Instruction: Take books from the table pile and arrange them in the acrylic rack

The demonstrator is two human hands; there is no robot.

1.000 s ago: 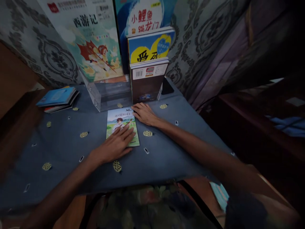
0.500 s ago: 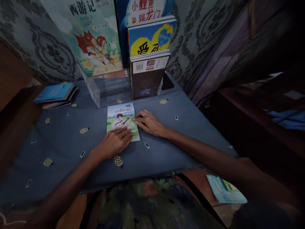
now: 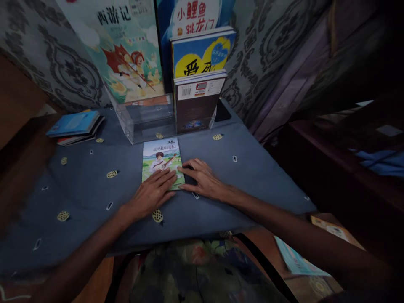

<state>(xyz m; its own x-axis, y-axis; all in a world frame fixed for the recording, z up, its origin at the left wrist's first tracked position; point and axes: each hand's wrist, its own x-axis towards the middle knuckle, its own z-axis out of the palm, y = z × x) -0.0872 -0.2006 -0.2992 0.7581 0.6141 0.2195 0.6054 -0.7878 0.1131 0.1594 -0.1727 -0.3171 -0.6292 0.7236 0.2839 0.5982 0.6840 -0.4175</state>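
Observation:
A small book (image 3: 161,156) lies flat and closed on the blue tablecloth (image 3: 221,219), its cover showing a figure with a guitar. My left hand (image 3: 156,188) rests palm down over the lower part of the cover, fingers stretched out. At the book's right edge is my right hand (image 3: 203,179), its fingers apart and the tips touching the edge near the lower right corner. Just beyond the book stands a clear plastic holder (image 3: 151,130). A dark book with a barcode (image 3: 198,107) stands upright in its right part.
Behind are a large green picture book (image 3: 132,63) and a blue and yellow book (image 3: 202,52), both upright. A stack of thin books (image 3: 75,124) lies at the left. A dark flat object (image 3: 223,111) sits right of the holder. More books (image 3: 299,254) lie below the table's edge.
My right hand has slid down along the book's right edge toward its lower corner, and its fingers have spread. My left hand still lies on the cover, fingers a little straighter.

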